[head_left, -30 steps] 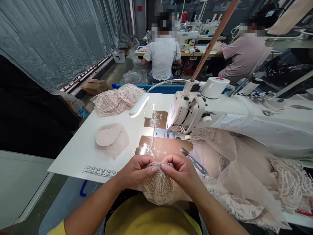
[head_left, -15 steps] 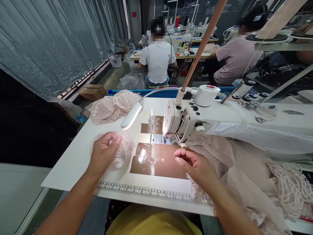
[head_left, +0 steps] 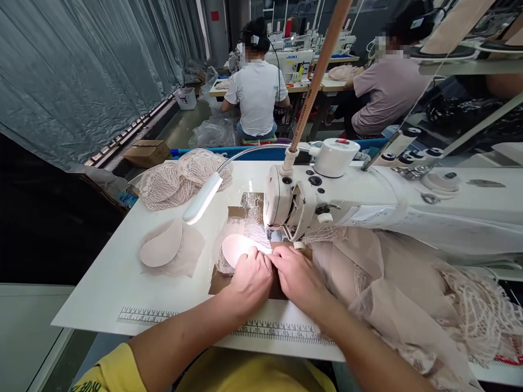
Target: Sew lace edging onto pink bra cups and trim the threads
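Observation:
Close in front of the needle area of the white sewing machine (head_left: 292, 201), both hands meet at a beige lace bra cup (head_left: 235, 250). It lies on the brown-taped patch of the table, its smooth pale pad uppermost on the lace. My left hand (head_left: 252, 277) has its fingers curled closed on the cup's right end. Pinched at the same edge are the fingers of my right hand (head_left: 296, 275), right beside the left. The exact edge between the fingertips is hidden. A second pale pad (head_left: 163, 247) rests on sheer mesh to the left.
Lace cups (head_left: 183, 177) are piled at the table's back left. A lamp (head_left: 204, 198) on a bent neck hangs over the middle. Beige mesh and lace fabric (head_left: 392, 288) heaps to the right. A ruler strip (head_left: 281, 331) runs along the front edge. Two people sit sewing beyond.
My left hand has brought a lace cup from the left to the machine's front. My right hand has closed in beside it. A pad on mesh now lies at the left.

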Tool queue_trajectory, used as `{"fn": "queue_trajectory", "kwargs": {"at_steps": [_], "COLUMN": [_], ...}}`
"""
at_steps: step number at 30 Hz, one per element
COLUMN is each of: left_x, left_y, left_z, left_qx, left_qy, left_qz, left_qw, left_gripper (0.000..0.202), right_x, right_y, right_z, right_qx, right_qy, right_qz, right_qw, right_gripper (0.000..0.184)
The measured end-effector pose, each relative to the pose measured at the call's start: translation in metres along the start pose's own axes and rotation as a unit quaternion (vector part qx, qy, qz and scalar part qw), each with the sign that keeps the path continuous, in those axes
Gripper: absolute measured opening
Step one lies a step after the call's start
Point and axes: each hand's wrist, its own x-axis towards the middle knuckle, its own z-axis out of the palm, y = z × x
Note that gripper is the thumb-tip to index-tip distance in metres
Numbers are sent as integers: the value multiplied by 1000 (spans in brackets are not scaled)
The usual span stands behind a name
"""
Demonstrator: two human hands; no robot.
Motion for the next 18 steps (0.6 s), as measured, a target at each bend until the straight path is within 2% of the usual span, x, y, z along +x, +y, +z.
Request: {"fn": "queue_trajectory", "kwargs": {"at_steps": [4, 7, 10, 12, 15, 18], "left_x": [-5, -2, 4, 9, 17, 25], "left_y": [-27, -45, -51, -52, -54, -59], "left_z": [-20, -18, 0, 13, 25, 28], "left_qx": [-177, -272, -252, -213, -173, -170], "left_qy": [20, 70, 153, 185, 196, 202], "left_qz": [50, 86, 101, 107, 128, 144], "left_qw": [983, 956, 950, 953, 957, 954], "left_gripper": [25, 29, 29, 28, 27, 26], "right_x": [-3, -2, 0, 3, 7, 11], "right_y": [1, 3, 4, 3, 1, -1], "right_z": [11, 15, 15, 13, 9, 8], "right_qx": [-85, -130, -153, -160, -171, -175], "right_qy": [5, 34, 53, 45, 14, -6], "right_qz": [-17, -26, -12, 5, 31, 56], "right_qw": [996, 991, 987, 986, 985, 983], "right_gripper": [27, 28, 32, 36, 40, 44]}}
